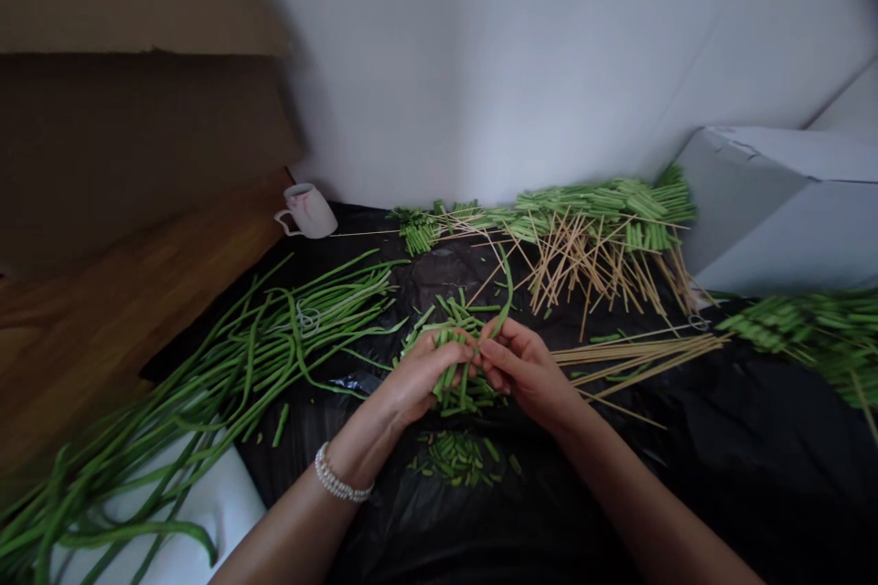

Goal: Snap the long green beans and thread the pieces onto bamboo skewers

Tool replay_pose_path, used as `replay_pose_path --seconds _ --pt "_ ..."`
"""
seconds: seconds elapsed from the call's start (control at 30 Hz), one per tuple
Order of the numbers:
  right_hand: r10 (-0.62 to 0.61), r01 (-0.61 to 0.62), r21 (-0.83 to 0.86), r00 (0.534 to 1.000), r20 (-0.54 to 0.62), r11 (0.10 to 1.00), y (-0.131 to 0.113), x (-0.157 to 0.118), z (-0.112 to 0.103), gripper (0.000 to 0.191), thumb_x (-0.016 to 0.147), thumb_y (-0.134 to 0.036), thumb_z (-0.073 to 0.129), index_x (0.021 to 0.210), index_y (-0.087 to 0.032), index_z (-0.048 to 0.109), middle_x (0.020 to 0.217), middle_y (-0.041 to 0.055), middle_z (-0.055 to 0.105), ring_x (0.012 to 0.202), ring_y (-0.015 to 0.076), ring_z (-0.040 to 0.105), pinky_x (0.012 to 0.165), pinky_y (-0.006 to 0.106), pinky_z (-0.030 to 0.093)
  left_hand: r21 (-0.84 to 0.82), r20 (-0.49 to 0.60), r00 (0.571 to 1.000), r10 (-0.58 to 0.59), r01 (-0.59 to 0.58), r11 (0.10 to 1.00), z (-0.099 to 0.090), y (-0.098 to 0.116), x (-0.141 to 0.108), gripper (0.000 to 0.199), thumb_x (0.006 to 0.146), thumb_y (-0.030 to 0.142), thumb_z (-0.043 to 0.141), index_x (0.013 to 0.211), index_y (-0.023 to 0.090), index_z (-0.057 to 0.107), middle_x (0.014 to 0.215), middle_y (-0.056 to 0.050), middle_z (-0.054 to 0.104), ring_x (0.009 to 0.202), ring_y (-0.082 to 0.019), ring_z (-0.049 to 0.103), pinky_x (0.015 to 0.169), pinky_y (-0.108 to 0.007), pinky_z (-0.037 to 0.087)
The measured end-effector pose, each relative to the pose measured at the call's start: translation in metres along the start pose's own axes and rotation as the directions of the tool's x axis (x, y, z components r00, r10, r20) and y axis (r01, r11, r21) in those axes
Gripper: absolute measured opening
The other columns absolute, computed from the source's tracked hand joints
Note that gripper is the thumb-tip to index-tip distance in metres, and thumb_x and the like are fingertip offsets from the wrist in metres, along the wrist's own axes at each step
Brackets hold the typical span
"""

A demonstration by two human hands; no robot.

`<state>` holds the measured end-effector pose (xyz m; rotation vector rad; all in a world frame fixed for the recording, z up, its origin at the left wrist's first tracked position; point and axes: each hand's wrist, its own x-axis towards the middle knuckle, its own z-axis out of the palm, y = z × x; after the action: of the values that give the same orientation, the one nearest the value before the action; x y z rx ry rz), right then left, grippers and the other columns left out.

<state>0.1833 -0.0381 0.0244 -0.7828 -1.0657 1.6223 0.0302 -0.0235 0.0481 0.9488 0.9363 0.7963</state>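
Note:
Over a heap of cut green bean pieces point(473, 400), my two hands meet, fingertips nearly touching. My left hand point(418, 375), with a beaded bracelet on its wrist, is closed around several short bean pieces. Pinched in my right hand point(528, 370) is a long green bean point(508, 283), which curves up and away. Where the bean passes between the two hands, fingers partly cover it. Closer to me lies a small pile of bean ends point(458, 457) on black plastic sheeting point(404, 521).
Long uncut beans point(274, 347) spread across the left. Beyond my hands lie skewered bean pieces point(610, 201) with wooden sticks point(583, 270). Loose skewers point(637, 355) sit to the right, near more beans point(816, 334). A white mug point(312, 212) and a white box point(788, 210) stand behind.

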Motion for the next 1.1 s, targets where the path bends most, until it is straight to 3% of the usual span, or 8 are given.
replay_pose_path --seconds 0.27,0.47,0.57,0.63,0.73,0.83,0.93,1.1 --pt "0.017 -0.029 0.151 0.997 0.082 0.988 -0.005 -0.004 0.004 0.028 0.081 -0.042 0.071 0.085 -0.020 0.054 0.060 -0.0067 0.053 0.043 0.0048 0.039 0.040 0.018 0.028 -0.379 0.277 0.956 -0.096 0.201 0.903 -0.009 0.000 0.004 0.013 0.065 0.019 0.062 0.058 0.012 0.053 0.052 0.004 0.044 0.037 0.000 0.024 0.034 -0.013 0.017" --pt "0.051 -0.080 0.148 0.981 0.188 0.986 -0.008 -0.006 0.005 0.027 0.088 -0.044 0.063 0.084 -0.020 0.053 0.061 -0.0053 0.054 0.047 0.0065 0.046 0.045 0.019 0.035 -0.620 0.256 0.965 -0.058 0.210 0.756 -0.015 0.011 0.004 0.013 0.071 0.014 0.061 0.064 0.014 0.049 0.059 0.003 0.041 0.054 -0.006 0.046 0.043 -0.011 0.037" --pt "0.077 -0.108 0.112 0.965 0.252 0.988 -0.007 -0.008 0.007 0.028 0.092 -0.046 0.056 0.085 -0.019 0.053 0.062 -0.0038 0.057 0.049 0.0076 0.049 0.045 0.019 0.034 -0.673 0.242 0.965 -0.099 0.241 0.699 -0.020 0.013 0.006 0.008 0.074 0.011 0.059 0.072 0.014 0.052 0.061 0.003 0.042 0.055 -0.006 0.049 0.042 -0.008 0.036" --pt "0.094 -0.120 0.077 0.956 0.278 0.990 -0.006 -0.008 0.007 0.030 0.093 -0.048 0.054 0.085 -0.018 0.053 0.062 -0.0032 0.058 0.049 0.0081 0.051 0.045 0.019 0.034 -0.644 0.223 0.968 -0.115 0.235 0.728 -0.021 0.011 0.007 0.007 0.078 0.011 0.059 0.075 0.013 0.053 0.059 0.005 0.041 0.048 -0.003 0.042 0.039 -0.009 0.032" --pt "0.131 -0.138 0.000 0.946 0.296 0.990 -0.003 -0.008 0.008 0.034 0.092 -0.050 0.054 0.083 -0.018 0.053 0.061 -0.0031 0.058 0.049 0.0080 0.051 0.046 0.019 0.035 -0.478 0.164 0.984 -0.074 0.145 0.866 -0.017 0.008 0.006 0.015 0.081 0.023 0.067 0.078 0.012 0.058 0.055 0.008 0.038 0.041 -0.001 0.030 0.039 -0.012 0.027" --pt "0.159 -0.136 -0.093 0.935 0.317 0.986 -0.001 -0.008 0.007 0.037 0.093 -0.052 0.051 0.082 -0.017 0.055 0.059 -0.0039 0.056 0.047 0.0074 0.050 0.044 0.018 0.034 -0.228 0.129 0.991 -0.023 0.052 0.972 -0.012 0.006 0.001 0.027 0.076 0.034 0.075 0.080 0.011 0.063 0.052 0.008 0.040 0.041 -0.002 0.031 0.041 -0.014 0.028" --pt "0.204 -0.144 -0.206 0.928 0.313 0.968 -0.001 -0.007 0.005 0.040 0.093 -0.054 0.048 0.082 -0.017 0.058 0.056 -0.0052 0.054 0.044 0.0069 0.047 0.042 0.018 0.033 -0.099 0.124 0.992 -0.025 0.037 0.994 -0.010 0.006 -0.002 0.031 0.072 0.038 0.078 0.081 0.011 0.066 0.045 0.008 0.040 0.041 -0.005 0.036 0.045 -0.019 0.033" --pt "0.132 -0.082 -0.403 0.986 0.098 0.911 -0.006 -0.002 0.000 0.044 0.088 -0.057 0.054 0.068 -0.018 0.054 0.050 -0.0063 0.048 0.043 0.0064 0.042 0.043 0.019 0.031 0.041 0.038 0.999 0.017 -0.018 0.999 -0.016 0.009 -0.001 0.028 0.072 0.039 0.076 0.073 0.014 0.064 0.045 0.007 0.042 0.041 -0.005 0.032 0.045 -0.020 0.024"
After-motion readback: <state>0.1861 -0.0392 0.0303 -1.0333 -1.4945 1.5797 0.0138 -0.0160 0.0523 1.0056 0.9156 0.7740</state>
